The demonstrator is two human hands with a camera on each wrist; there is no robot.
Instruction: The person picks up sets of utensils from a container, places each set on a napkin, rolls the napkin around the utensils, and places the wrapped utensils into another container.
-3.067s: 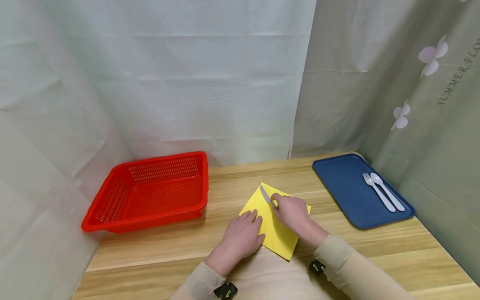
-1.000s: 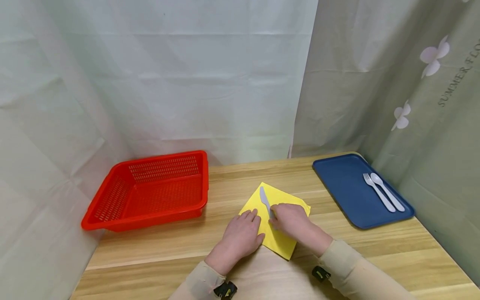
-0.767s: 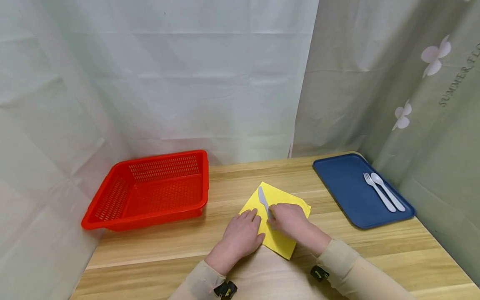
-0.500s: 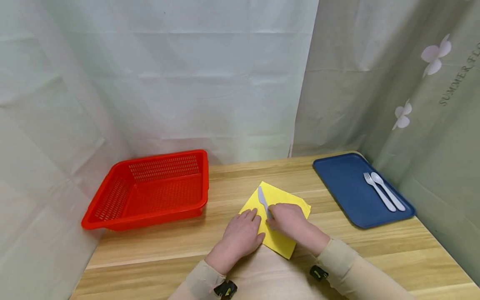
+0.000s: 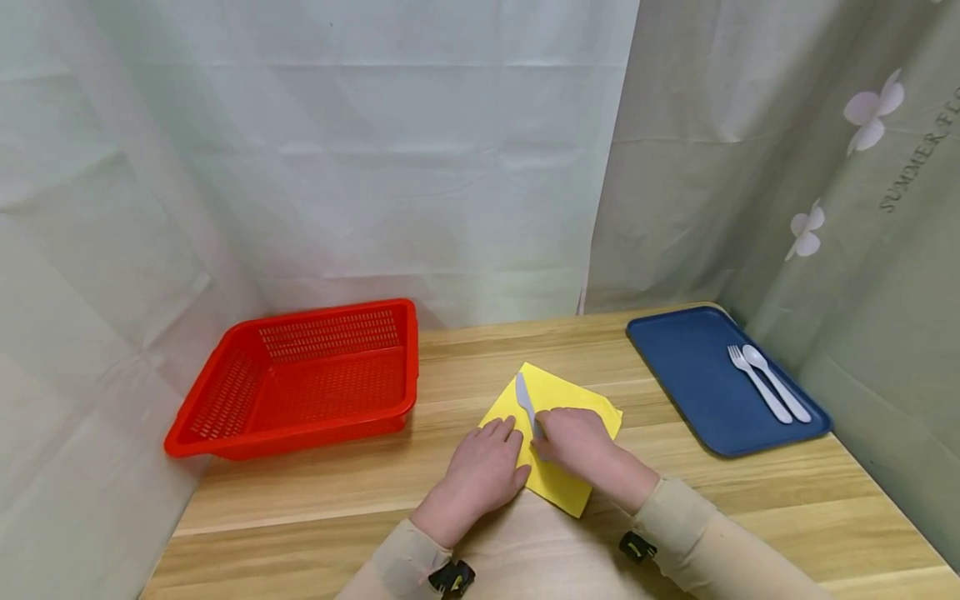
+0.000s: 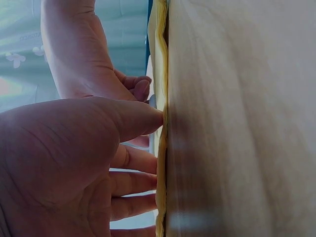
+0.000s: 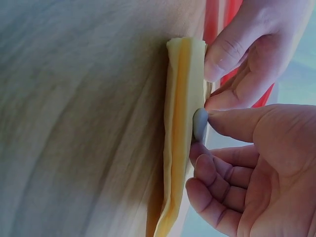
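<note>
A folded yellow napkin (image 5: 562, 487), in several layers, lies turned cornerwise on the table. My left hand (image 5: 483, 468) rests on its left side with fairly straight fingers; the left wrist view shows its thumb and fingertips touching the cloth. On top of the napkin is a pale grey knife (image 5: 524, 393), its blade pointing to the far corner. My right hand (image 5: 576, 440) pinches the knife near its handle, and that end (image 7: 200, 123) sits against the cloth between thumb and forefinger in the right wrist view. The handle is mostly hidden from above by the right hand.
A red perforated basket (image 5: 292, 437) stands at the left. On the right, a blue tray (image 5: 675, 367) bears a white fork (image 5: 761, 390) and a white spoon (image 5: 780, 390). Pale curtains (image 5: 420, 167) hang behind the wooden table (image 5: 315, 508).
Since about three seconds ago, my right hand has shifted slightly nearer and the knife has turned, lying more along the napkin. My left hand has stayed still. Over the last half second little differs.
</note>
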